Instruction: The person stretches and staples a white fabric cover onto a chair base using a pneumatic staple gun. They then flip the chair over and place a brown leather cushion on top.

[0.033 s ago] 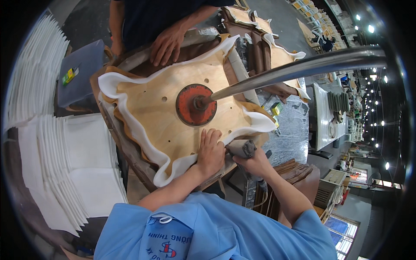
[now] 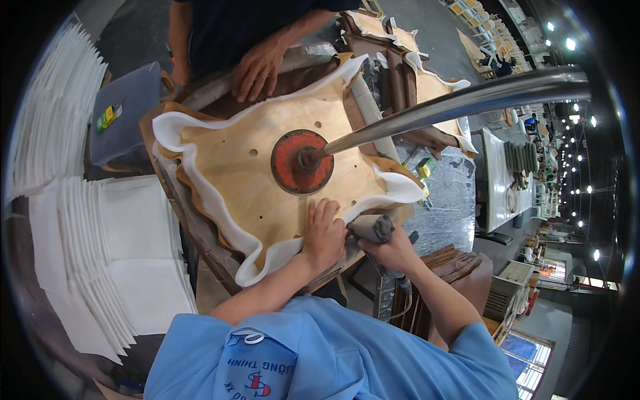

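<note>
A pale plywood seat panel (image 2: 233, 173) lies in front of me, edged with wavy white padding (image 2: 230, 230) and tan material under it. A round red clamp pad (image 2: 287, 170) on a curved metal arm (image 2: 460, 103) presses on its middle. On the near edge, my left hand (image 2: 324, 237) rests with its fingers stretched over the padding and wood; its thumb is mostly hidden. My right hand (image 2: 393, 252) grips a grey pneumatic staple gun (image 2: 373, 228), whose nose is at the near edge beside my left fingers. Its contact point is hidden.
Across the panel, a co-worker's hand (image 2: 259, 72) rests on brown cover material at the far edge. Stacked white padding sheets (image 2: 143, 233) stand at left, near a blue-grey covered stool (image 2: 127, 137). At right are more padded panels (image 2: 433, 90), a plastic-wrapped table (image 2: 443, 200) and folded brown covers (image 2: 460, 273).
</note>
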Demonstrator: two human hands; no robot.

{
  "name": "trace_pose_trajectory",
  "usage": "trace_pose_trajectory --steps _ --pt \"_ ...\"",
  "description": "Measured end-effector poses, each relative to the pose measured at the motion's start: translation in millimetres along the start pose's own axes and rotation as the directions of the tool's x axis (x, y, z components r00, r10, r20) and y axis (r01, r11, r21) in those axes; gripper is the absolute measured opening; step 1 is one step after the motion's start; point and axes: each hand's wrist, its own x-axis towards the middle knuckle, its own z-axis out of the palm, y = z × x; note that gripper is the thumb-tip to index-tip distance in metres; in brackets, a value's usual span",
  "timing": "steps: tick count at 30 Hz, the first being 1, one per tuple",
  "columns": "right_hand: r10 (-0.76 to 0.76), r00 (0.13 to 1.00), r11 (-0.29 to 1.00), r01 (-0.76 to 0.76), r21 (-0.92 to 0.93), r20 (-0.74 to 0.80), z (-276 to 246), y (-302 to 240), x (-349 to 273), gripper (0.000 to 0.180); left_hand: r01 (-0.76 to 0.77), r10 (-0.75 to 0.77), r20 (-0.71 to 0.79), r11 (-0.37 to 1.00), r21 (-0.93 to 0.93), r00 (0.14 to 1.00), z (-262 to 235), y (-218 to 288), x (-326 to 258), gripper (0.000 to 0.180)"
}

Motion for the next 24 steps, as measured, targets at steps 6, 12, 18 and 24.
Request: trace_pose_trajectory --steps 6,12,18,24 --pt "0.228 0.971 0.955 -0.237 0.176 0.068 -7 5 0 0.035 0.0 0.0 -0.006 0.999 0.052 1.0 -7 -2 -5 0.02" --pt "0.257 0.962 0.937 -0.271 0.22 0.09 -1 11 -10 0.037 0.001 0.0 -0.017 1.0 0.023 1.0 0 -7 2 0.017" --pt "0.25 0.96 0.957 -0.265 0.121 0.124 -1 3 -4 0.042 0.003 -0.002 -0.034 0.999 0.038 0.999 2 -7 2 0.015" --pt "0.134 0.99 0.99 -0.135 0.032 0.05 2 -5 2 0.042 -0.005 0.004 0.01 0.998 0.064 1.0 -3 -5 2 0.017"
